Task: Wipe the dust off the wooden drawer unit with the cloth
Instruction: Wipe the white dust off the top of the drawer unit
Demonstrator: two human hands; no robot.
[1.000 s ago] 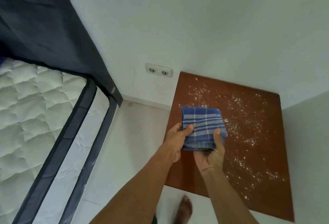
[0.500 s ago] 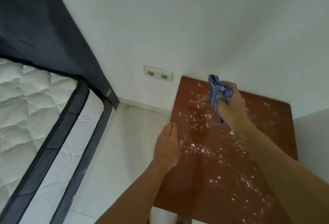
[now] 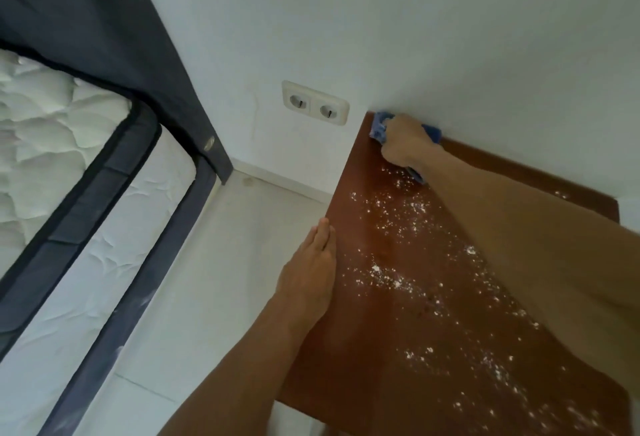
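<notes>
The wooden drawer unit (image 3: 381,349) shows only its reddish-brown top, speckled with white dust across the middle and near side. My right hand (image 3: 403,143) grips the bunched blue cloth (image 3: 380,125) and holds it down on the top's far left corner, against the wall. Most of the cloth is hidden under the hand. My left hand (image 3: 310,273) lies flat with straight fingers along the top's left edge, holding nothing.
White walls meet at the corner behind the unit, with a double socket (image 3: 315,106) just left of it. A mattress (image 3: 62,193) with dark piping and a dark fabric headboard (image 3: 86,20) fill the left. Pale floor tiles (image 3: 214,279) lie between bed and unit.
My right hand carried the cloth from mid-air down to the far left corner of the top. My left hand let go of the cloth earlier and now rests at the left edge.
</notes>
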